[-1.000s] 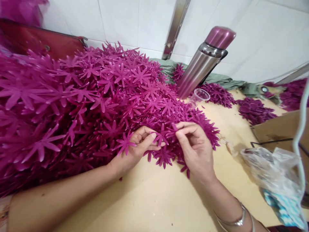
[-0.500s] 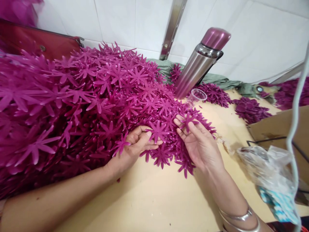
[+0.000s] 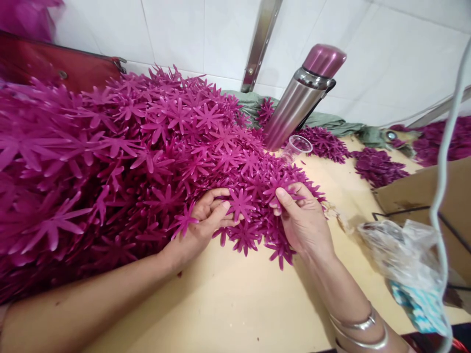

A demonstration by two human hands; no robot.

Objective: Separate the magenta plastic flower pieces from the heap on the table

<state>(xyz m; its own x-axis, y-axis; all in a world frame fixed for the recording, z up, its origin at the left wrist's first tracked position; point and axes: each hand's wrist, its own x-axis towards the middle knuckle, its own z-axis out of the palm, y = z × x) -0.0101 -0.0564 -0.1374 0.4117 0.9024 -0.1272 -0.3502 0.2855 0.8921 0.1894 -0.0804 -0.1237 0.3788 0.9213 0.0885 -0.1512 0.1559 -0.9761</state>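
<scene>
A large heap of magenta flower-shaped pieces [image 3: 172, 152] with narrow petals spreads over the left and middle of the table [image 3: 221, 304]. At its front edge my left hand [image 3: 208, 215] is closed on one flower piece [image 3: 241, 205], pinched by a petal between thumb and fingers. To the right, my right hand [image 3: 305, 215] pinches another flower piece [image 3: 275, 192] with thumb and fingertips. The two hands are apart, palms turned toward each other. Bangles [image 3: 362, 326] circle the right wrist.
Behind the heap leans a steel flask [image 3: 294, 103] with a purple cap, beside a clear plastic cup [image 3: 299, 147]. Further right are dark purple petal stacks [image 3: 379, 166], a cardboard box [image 3: 415, 191], a clear plastic bag [image 3: 401, 250] and a hanging white cable [image 3: 439, 186]. A red bag [image 3: 37, 63] lies back left.
The fingers of my right hand have closed from a loose, opened pose into a pinch on a flower piece, slightly further left. My left hand has barely moved.
</scene>
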